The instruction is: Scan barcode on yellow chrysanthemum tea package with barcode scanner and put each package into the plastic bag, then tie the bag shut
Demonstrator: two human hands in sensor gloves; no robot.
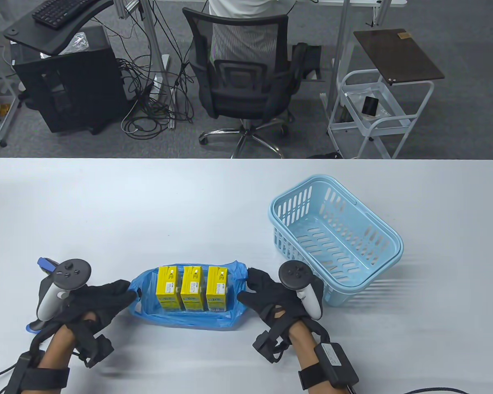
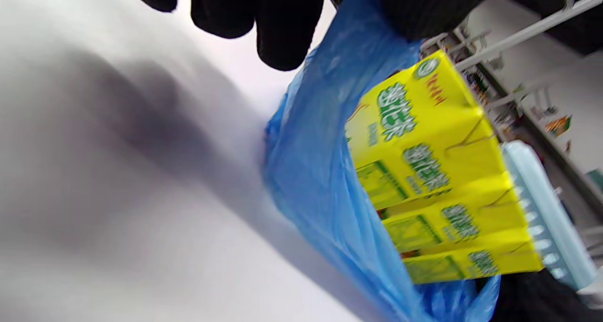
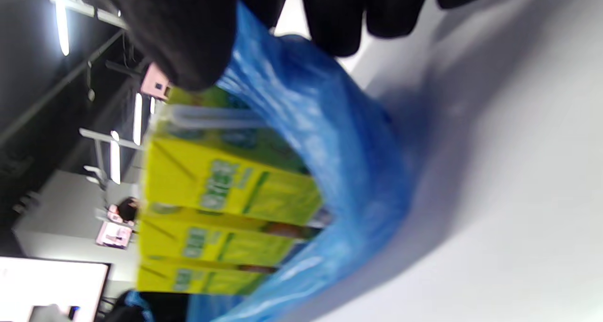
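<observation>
Both hands, left (image 1: 102, 297) and right (image 1: 271, 297), are pinching opposite ends of the thin blue plastic bag (image 1: 189, 320); three yellow cardboard tea packages (image 1: 193, 287) are standing inside. Handles should be drawn together evenly above the packages, keeping them upright.

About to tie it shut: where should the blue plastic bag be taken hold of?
Take the blue plastic bag by its two end flaps, one from each side. The left hand and right hand already flank it, and three upright tea packages fill the middle.
</observation>
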